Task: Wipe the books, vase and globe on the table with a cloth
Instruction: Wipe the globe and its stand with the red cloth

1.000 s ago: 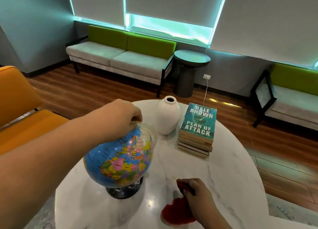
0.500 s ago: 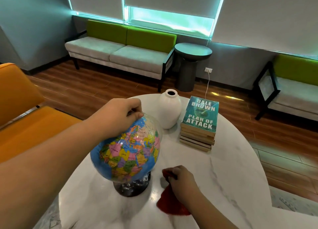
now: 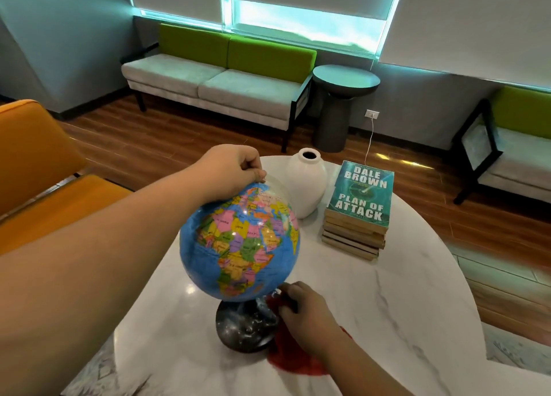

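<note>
Head view: left hand (image 3: 229,169) fingers pinch the globe (image 3: 238,243) top, likely steadying it, while right hand (image 3: 307,315) fingers clamp the red cloth (image 3: 293,358) against its dark base (image 3: 243,331).

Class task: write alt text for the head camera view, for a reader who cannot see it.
A person's left hand holds the top of a globe on a marble table while the right hand holds a red cloth at its base. A white vase and stacked books stand behind.
</note>
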A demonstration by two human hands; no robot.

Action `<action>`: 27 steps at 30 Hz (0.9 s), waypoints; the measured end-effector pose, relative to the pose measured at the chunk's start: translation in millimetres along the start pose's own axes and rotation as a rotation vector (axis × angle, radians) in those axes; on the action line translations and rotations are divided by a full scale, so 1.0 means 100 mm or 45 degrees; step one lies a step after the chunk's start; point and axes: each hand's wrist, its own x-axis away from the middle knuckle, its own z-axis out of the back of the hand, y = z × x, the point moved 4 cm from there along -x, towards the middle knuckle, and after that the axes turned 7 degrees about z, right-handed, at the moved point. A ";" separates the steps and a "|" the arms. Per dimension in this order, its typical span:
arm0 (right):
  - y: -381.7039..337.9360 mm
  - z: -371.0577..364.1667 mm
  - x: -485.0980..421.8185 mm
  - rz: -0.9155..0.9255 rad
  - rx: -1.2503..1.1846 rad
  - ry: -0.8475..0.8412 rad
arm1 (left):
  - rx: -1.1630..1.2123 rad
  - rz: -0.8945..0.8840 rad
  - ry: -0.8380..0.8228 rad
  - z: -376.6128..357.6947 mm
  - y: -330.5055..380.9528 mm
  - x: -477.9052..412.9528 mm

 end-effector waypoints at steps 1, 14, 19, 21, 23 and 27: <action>-0.01 -0.01 -0.01 -0.018 -0.052 0.008 | 0.023 0.005 -0.022 -0.02 0.01 -0.01; -0.20 0.47 -0.32 -0.158 -0.677 0.115 | 0.246 -0.017 -0.218 0.00 -0.04 0.07; -0.25 0.46 -0.44 -0.207 -0.644 0.119 | 0.618 0.290 0.140 0.04 -0.88 0.14; -0.25 0.45 -0.48 -0.228 -0.632 0.103 | 0.471 0.482 -0.074 -0.23 -1.33 0.37; -0.24 0.46 -0.51 -0.237 -0.601 0.095 | 0.466 0.624 -0.458 -0.61 -1.56 0.72; -0.23 0.49 -0.54 -0.267 -0.600 0.114 | 0.896 0.655 -0.651 -1.07 -1.46 1.03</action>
